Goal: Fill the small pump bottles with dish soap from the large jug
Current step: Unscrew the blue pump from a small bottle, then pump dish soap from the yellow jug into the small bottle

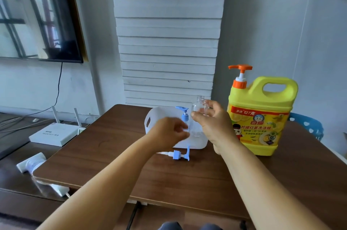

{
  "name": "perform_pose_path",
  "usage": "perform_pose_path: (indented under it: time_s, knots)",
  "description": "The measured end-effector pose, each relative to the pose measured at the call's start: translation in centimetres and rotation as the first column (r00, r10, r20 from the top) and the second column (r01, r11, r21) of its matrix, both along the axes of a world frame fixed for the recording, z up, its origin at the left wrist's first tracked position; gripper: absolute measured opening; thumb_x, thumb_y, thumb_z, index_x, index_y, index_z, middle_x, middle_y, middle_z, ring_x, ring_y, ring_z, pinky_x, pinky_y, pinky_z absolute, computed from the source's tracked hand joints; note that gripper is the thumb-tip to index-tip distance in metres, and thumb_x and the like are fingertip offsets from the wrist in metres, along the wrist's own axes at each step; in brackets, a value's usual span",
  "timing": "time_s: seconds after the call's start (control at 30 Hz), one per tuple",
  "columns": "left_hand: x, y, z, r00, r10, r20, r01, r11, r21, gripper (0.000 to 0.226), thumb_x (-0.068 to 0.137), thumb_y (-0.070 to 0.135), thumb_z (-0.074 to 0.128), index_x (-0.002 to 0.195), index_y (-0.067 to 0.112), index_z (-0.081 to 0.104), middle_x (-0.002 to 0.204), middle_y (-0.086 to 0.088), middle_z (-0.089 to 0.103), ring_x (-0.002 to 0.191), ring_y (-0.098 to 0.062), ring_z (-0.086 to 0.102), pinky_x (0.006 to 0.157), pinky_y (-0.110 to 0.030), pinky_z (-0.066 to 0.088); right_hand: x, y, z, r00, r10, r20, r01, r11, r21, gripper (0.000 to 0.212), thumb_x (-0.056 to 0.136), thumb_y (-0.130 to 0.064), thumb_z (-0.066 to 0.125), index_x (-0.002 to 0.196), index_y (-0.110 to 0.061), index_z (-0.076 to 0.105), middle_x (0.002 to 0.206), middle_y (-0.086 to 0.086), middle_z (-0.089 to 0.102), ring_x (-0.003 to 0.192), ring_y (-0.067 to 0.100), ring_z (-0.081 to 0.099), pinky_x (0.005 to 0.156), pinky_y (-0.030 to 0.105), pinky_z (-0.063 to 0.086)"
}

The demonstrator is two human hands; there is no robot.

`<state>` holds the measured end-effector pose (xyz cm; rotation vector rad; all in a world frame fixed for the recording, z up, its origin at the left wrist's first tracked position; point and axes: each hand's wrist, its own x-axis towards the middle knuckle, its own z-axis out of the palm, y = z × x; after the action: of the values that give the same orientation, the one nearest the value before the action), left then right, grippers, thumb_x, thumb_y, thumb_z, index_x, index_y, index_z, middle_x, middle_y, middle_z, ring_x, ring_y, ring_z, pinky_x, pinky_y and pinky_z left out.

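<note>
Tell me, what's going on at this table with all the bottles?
A person is getting small pump bottles ready to fill with dish soap. The right hand holds up an open clear bottle with no pump on it. The left hand reaches toward a second bottle with a blue pump in the white basket. A loose blue pump lies on the table. The yellow jug stands upright at the right, untouched, its orange pump on.
</note>
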<state>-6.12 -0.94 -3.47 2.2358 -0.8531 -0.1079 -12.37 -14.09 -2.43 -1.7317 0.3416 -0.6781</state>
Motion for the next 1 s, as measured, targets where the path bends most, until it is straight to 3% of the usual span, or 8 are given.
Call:
perform_pose_path:
  time_s: [0.1,0.27,0.37,0.43,0.53,0.7,0.9,1.0]
  knots:
    - [-0.6,-0.7,2.6,0.998,-0.044,-0.041,0.032,0.967,-0.252,0.040,0.079,0.019,0.068,0.118,0.022,0.057,0.098,0.008,0.066,0.084,-0.005,0.063,0.064,-0.012,0.049,0.2,-0.2,0.4,0.999,-0.023,0.027,0.022,0.999,0.043,0.046,0.076,-0.026,0.072,0.117,-0.027,0.049,0.102,-0.007,0.063,0.088,0.008,0.060,0.060,0.017,0.041]
    - [-1.6,-2.9,4.4,0.996,-0.082,0.023,0.085,0.931,-0.354,0.057,0.078,0.023,0.070,0.131,0.023,0.048,0.116,0.008,0.063,0.104,-0.007,0.060,0.089,-0.025,0.050,0.3,-0.9,1.6,0.996,-0.028,0.087,0.024,0.998,0.052,0.040,0.077,-0.033,0.068,0.114,-0.023,0.055,0.091,-0.012,0.068,0.083,0.006,0.066,0.073,0.027,0.053]
    - [-1.6,-4.6,5.1,0.997,-0.063,0.046,0.076,0.904,-0.421,0.051,0.078,0.021,0.068,0.127,0.026,0.051,0.107,0.009,0.066,0.092,-0.006,0.065,0.076,-0.014,0.049,-0.1,-1.6,2.8,0.994,-0.023,0.105,0.019,0.999,0.038,0.043,0.077,-0.043,0.064,0.112,-0.019,0.060,0.101,-0.002,0.070,0.092,0.014,0.066,0.085,0.038,0.053]
    - [-1.4,-5.7,5.7,0.998,-0.037,0.051,0.056,0.891,-0.451,0.047,0.076,0.023,0.069,0.121,0.027,0.054,0.101,0.010,0.067,0.082,-0.005,0.066,0.063,-0.009,0.047,-0.6,-2.5,3.5,0.991,-0.028,0.129,0.031,0.999,-0.023,0.035,0.081,-0.048,0.058,0.100,-0.019,0.067,0.090,-0.009,0.072,0.084,0.004,0.065,0.077,0.025,0.053]
    - [-1.0,-6.9,6.3,0.994,0.002,0.113,0.047,0.898,-0.437,0.042,0.075,0.022,0.071,0.114,0.023,0.056,0.099,0.009,0.066,0.084,-0.007,0.065,0.070,-0.018,0.049,-1.4,-3.5,4.7,0.983,-0.074,0.169,0.102,0.982,-0.161,0.027,0.091,-0.039,0.050,0.071,-0.024,0.061,0.052,-0.024,0.058,0.054,-0.009,0.052,0.048,0.004,0.035]
    - [0.1,-7.9,7.5,0.971,0.068,0.228,0.010,0.946,-0.325,0.044,0.076,0.022,0.069,0.118,0.023,0.055,0.099,0.012,0.062,0.088,-0.009,0.060,0.076,-0.019,0.040,-1.4,-6.1,6.9,0.938,-0.216,0.269,0.306,0.883,-0.356,0.021,0.093,-0.026,0.051,0.103,-0.015,0.066,0.095,0.001,0.064,0.081,0.009,0.056,0.064,0.011,0.040]
    - [1.2,-8.9,9.1,0.954,0.088,0.287,-0.012,0.967,-0.256,0.047,0.077,0.025,0.068,0.122,0.027,0.054,0.102,0.012,0.062,0.086,-0.005,0.057,0.067,-0.010,0.035,-0.7,-9.1,9.9,0.904,-0.291,0.313,0.417,0.762,-0.495,0.021,0.092,-0.016,0.052,0.104,-0.011,0.069,0.107,0.007,0.061,0.103,0.025,0.056,0.089,0.038,0.047]
    - [1.5,-9.1,9.6,0.943,0.074,0.323,-0.005,0.978,-0.209,0.048,0.078,0.026,0.067,0.124,0.028,0.053,0.104,0.013,0.063,0.087,-0.003,0.056,0.067,-0.003,0.031,-0.4,-10.3,10.6,0.940,-0.248,0.233,0.337,0.772,-0.539,0.022,0.092,-0.016,0.051,0.098,-0.010,0.072,0.100,0.005,0.067,0.091,0.018,0.062,0.084,0.027,0.048]
